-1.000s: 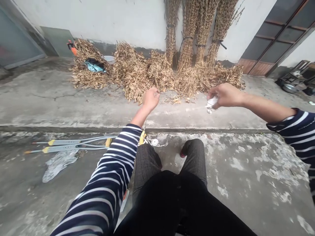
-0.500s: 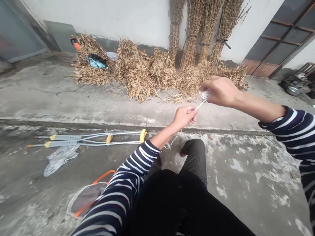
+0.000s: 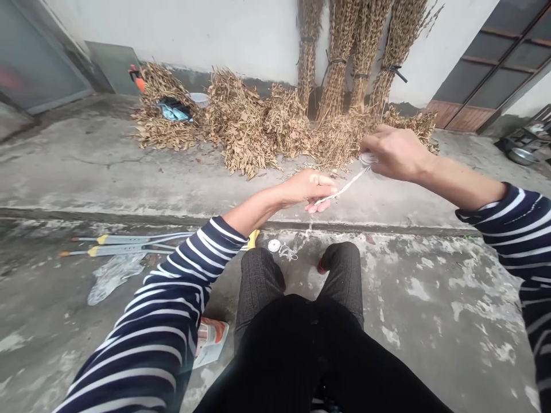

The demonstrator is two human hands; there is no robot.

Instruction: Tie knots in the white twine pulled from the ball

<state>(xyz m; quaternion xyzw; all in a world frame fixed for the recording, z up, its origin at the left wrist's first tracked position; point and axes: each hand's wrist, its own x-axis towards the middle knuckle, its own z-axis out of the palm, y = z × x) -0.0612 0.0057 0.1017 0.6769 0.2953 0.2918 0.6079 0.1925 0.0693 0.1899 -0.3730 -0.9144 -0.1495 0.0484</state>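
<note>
One basin [image 3: 200,101] has unclear contents; left fingers [image 3: 326,190] pinch cord [image 3: 350,183], right fingers [image 3: 369,143] grip its roll [image 3: 367,158].

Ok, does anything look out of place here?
Some clutter: loose white loops lie tangled on the ground, and crumpled plastic lies by the crutches, themselves flat rather than propped up. The cord between left hand and right hand shows nothing odd.

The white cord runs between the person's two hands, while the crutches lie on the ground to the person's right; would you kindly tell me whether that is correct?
Not quite: the crutches lie on the ground to the person's left, as the head view shows. The white cord does run between the left hand and the right hand.
</note>
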